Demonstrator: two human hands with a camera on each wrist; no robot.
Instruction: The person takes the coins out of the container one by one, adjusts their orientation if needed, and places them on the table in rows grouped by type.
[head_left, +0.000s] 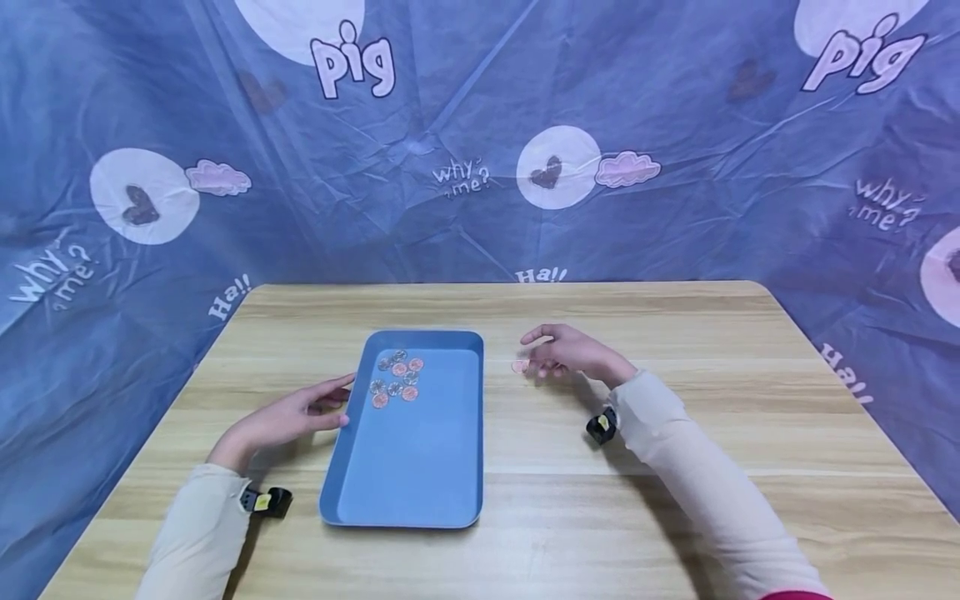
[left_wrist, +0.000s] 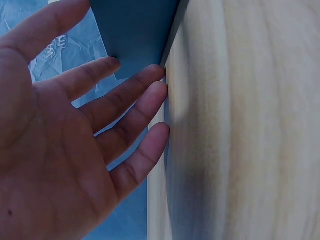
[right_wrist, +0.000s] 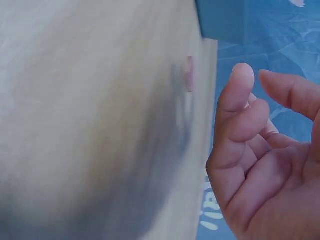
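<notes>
A shallow blue tray (head_left: 408, 467) lies on the table, its long sides running front to back. Several silver and copper-coloured coins (head_left: 395, 388) are grouped in its far left part. My left hand (head_left: 292, 414) is at the tray's left side, fingers spread and fairly straight, fingertips right at the outer wall (left_wrist: 135, 35). To the right of the tray, my right hand (head_left: 573, 352) hovers low over the table with fingers loosely bent and a gap between thumb and fingertips. Just beyond those fingertips is a single copper-coloured coin (head_left: 520, 366), a thin pinkish sliver in the right wrist view.
The light wood table (head_left: 675, 517) reaches back to a blue printed cloth (head_left: 420, 225) that hangs behind and around it. A small black device (head_left: 602, 426) sits at the right wrist, and another black device (head_left: 267, 502) at the left wrist.
</notes>
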